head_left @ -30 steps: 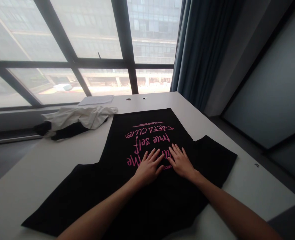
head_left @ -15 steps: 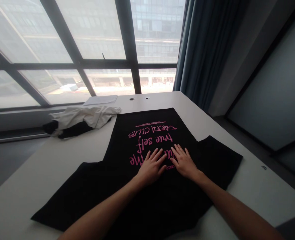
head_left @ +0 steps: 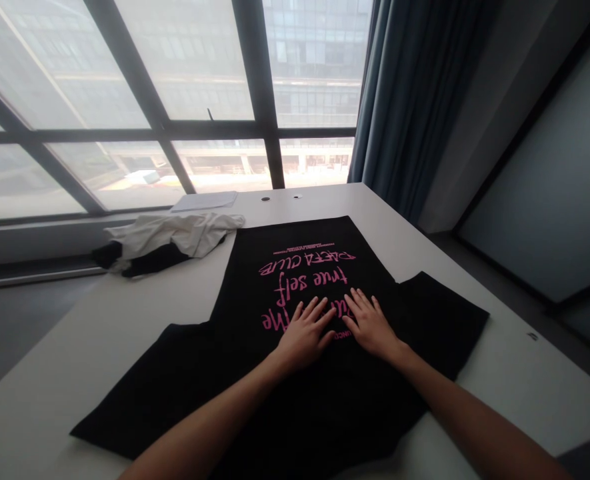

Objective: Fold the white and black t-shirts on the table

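A black T-shirt (head_left: 255,373) lies spread out on the white table (head_left: 105,320), its hem at the far side and a sleeve out to each side. Pink lettering (head_left: 309,277) on it appears upside down from where I stand. My left hand (head_left: 305,333) rests flat on the print, fingers stretched out. Beside it, a small distance to the right, my right hand (head_left: 369,327) also lies flat with its fingers apart. Both palms touch the cloth and grip nothing. Part of the lettering is covered by my fingers, and my forearms cross the shirt's near part.
A crumpled heap of white cloth (head_left: 175,233) and black cloth (head_left: 155,259) lies at the table's far left. Behind it are some papers (head_left: 205,201). Large windows (head_left: 215,163) and a blue curtain (head_left: 399,113) stand beyond the far edge.
The whole view has shifted slightly, so things appear a little further right. My hands stay flat at the same place on the T-shirt.
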`<state>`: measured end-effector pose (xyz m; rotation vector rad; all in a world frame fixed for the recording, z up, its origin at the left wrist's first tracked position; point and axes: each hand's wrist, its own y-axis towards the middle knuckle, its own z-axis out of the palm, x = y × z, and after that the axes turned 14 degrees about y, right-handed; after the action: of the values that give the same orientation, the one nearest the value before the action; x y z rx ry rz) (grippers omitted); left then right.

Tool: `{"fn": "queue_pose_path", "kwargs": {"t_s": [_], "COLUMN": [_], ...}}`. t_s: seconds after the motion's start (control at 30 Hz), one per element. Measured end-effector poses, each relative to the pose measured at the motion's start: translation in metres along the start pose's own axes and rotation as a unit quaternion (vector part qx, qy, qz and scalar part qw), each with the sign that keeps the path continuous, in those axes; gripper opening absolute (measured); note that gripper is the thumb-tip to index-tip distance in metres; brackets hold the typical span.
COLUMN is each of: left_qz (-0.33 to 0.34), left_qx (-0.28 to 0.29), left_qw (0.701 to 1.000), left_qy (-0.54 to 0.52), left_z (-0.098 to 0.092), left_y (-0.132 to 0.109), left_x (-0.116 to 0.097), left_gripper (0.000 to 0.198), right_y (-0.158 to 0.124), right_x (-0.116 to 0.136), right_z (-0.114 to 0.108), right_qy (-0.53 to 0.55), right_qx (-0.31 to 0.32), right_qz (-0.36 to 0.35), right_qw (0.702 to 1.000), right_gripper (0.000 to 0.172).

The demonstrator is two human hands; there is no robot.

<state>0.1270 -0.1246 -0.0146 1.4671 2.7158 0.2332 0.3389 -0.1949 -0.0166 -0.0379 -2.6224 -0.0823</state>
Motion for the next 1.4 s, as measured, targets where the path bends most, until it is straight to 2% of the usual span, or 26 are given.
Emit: {"fn": "queue_pose_path", "kwargs": {"t_s": [0.43, 0.63, 0.8, 0.87, 0.93, 1.1, 1.4], "left_qz": [-0.003, -0.013, -0.029, -0.04, -0.046, -0.03, -0.04], "left_qx": [0.01, 0.002, -0.033, -0.04, -0.03, 0.015, 0.016], "left_qw": [1.0, 1.0, 0.999, 0.998, 0.998, 0.999, 0.999], "left_qy": [0.002, -0.004, -0.007, -0.002, 0.003, 0.018, 0.028], "left_z": [-0.0017, -0.0042, -0.0074, -0.0066, -0.0044, -0.0004, -0.0049], "left_y": [0.0011, 0.0002, 0.0033, 0.0041, 0.004, 0.0021, 0.0024], "left_x": [-0.0002, -0.0007, 0.0021, 0.0042, 0.0057, 0.0059, 0.0026], "left_gripper": [0.055, 0.058, 0.055, 0.056, 0.057, 0.061, 0.059], "right_y": [0.0004, -0.001, -0.0025, -0.0022, -0.0018, -0.0017, -0.0015], "right_x": [-0.0029, 0.0033, 0.0038, 0.003, 0.0021, 0.0009, -0.0021], "right_z": [0.0016, -0.0026, -0.0027, -0.0025, -0.0023, 0.0003, 0.0013], "right_qy": [0.007, 0.015, 0.015, 0.017, 0.016, 0.009, 0.004], "right_qx": [-0.012, -0.068, -0.03, -0.043, -0.052, -0.023, -0.007], "right_qz": [-0.009, -0.026, -0.022, -0.021, -0.02, -0.006, -0.008], "right_qw": [1.0, 0.997, 0.999, 0.999, 0.998, 1.0, 1.0], "right_gripper": [0.061, 0.061, 0.061, 0.062, 0.062, 0.062, 0.062]}}
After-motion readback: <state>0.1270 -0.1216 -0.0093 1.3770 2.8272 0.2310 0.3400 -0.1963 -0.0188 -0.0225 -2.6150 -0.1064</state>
